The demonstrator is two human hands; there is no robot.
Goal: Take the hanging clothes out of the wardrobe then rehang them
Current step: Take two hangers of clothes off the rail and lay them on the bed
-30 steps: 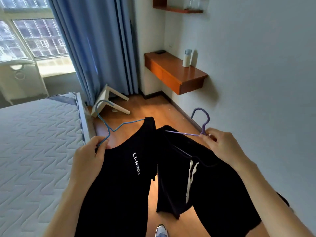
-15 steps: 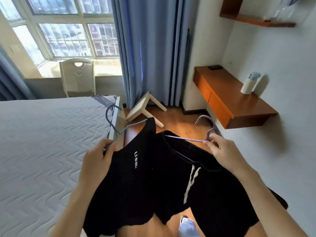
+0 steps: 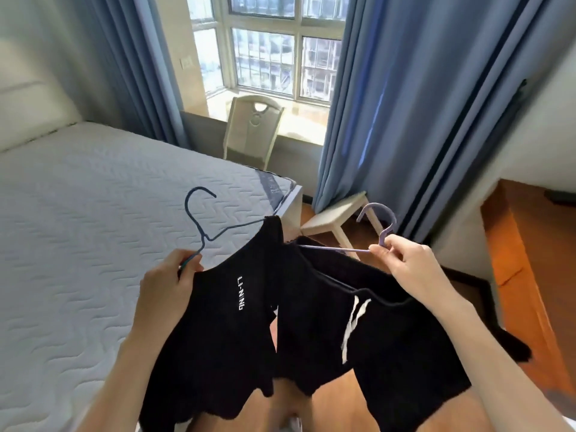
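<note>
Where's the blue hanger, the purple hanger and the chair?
blue hanger [image 3: 204, 236], head view, on its twisted wire neck.
purple hanger [image 3: 383, 236], head view, on the stem under its hook.
chair [image 3: 249, 141], head view, on its backrest.
</note>
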